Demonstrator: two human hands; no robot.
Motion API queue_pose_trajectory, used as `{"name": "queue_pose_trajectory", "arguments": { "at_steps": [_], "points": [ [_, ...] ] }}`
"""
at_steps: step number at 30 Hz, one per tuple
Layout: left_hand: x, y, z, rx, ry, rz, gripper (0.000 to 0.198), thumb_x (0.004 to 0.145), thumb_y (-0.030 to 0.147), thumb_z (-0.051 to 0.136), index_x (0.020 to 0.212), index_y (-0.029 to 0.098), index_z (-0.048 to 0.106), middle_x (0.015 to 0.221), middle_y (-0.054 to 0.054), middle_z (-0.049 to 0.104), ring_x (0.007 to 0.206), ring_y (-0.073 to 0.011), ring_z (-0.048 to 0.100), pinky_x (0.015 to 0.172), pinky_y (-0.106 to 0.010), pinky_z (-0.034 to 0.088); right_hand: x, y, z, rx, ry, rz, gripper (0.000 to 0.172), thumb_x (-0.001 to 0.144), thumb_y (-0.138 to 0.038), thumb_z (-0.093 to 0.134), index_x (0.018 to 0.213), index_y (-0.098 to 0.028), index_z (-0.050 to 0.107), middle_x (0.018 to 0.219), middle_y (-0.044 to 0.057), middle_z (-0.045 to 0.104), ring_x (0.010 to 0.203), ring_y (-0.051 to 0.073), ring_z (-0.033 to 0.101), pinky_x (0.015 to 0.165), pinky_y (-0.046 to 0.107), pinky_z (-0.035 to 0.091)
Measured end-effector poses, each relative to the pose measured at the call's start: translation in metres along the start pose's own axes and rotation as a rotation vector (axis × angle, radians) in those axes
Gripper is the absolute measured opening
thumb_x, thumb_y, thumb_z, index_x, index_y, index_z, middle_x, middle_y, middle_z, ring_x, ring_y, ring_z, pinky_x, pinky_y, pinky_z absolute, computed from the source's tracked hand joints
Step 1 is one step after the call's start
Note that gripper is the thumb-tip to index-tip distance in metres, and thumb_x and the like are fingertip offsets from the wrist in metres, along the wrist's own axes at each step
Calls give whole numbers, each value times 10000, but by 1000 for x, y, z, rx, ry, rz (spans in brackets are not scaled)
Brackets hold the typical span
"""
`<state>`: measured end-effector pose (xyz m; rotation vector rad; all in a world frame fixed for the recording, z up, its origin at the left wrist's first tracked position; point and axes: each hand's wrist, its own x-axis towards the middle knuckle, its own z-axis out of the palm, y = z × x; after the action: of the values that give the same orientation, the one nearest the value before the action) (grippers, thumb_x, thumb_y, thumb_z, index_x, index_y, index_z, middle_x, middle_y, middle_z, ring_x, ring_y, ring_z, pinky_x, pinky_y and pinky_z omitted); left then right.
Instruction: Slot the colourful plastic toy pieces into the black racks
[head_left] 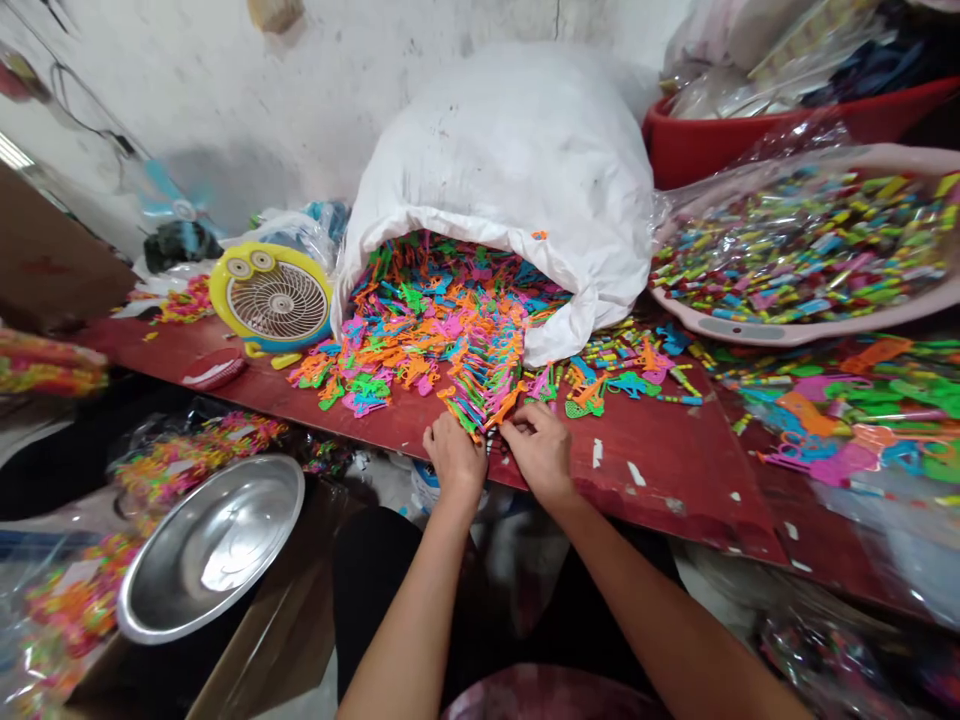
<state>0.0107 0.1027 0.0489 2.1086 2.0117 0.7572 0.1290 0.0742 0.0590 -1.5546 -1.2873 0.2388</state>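
Steel basin: A steel basin is sitting tilted on a brown cardboard box at lower left, with bundled multicoloured plastic strings lying just behind it.

Fan: A yellow fan with two cartoon eyes is standing on a scuffed red board, just beside the spill of pieces.

Left hand: The left hand is resting at the board's front edge with its fingers curled down over the near end of a strand of plastic pieces; whether it is gripping firmly cannot be told.

Strand of plastic pieces: This strand is running up from between the hands into the pile, its small flat pieces overlapping in green, orange, pink and blue.

Right hand: The right hand is lying just beside the left, its fingertips pinching the strand's near end.

Loose pile: A heap of bright plastic pieces is spilling from the mouth of a white woven sack across the board.

Pink tub: A pink tub is holding wrapped multicoloured sticks, with a red basin standing behind it.

Far right: Bagged plastic pieces are lying along the board's right end.
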Motion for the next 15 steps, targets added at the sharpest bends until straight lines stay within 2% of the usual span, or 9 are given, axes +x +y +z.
{"name": "queue_pose_trajectory", "arguments": {
  "at_steps": [2, 9, 12, 15],
  "points": [
    [0, 1, 1, 9, -3, -4, 232, 848, 200, 537, 1067, 152, 593, 1077, -136, 629, 1117, -303, 553, 1064, -500, 331, 1, 2, 0, 30, 9, 23, 162, 782, -219, 614, 633, -218, 552, 700, -16, 557, 651, 136, 517, 619, 255, 391],
    [-4, 5, -3, -11, 17, -22, 252, 844, 211, 542, 1080, 139, 593, 1065, -151, 645, 1116, -313, 581, 1035, -497, 379, -6, -5, -3, -174, -29, -67, 61, 847, -190, 557, 795, -212, 580, 851, 22, 599, 703, 144, 540, 650, 269, 374],
    [-15, 9, -3, -56, 73, -37, 459, 842, 348, 587, 1238, 126, 524, 1179, -183, 622, 1203, -338, 550, 1040, -527, 381, -7, -5, -3, -181, -20, -33, 30, 836, -189, 574, 820, -213, 569, 855, 26, 621, 742, 158, 566, 637, 266, 364],
    [-25, 13, 1, -100, 92, -48, 619, 821, 451, 615, 1340, 149, 465, 1334, -208, 560, 1339, -364, 456, 1121, -602, 266, -7, -6, -6, -206, -34, -21, 27, 847, -193, 581, 832, -214, 572, 807, 23, 640, 727, 166, 575, 623, 271, 346]
  ]
}}
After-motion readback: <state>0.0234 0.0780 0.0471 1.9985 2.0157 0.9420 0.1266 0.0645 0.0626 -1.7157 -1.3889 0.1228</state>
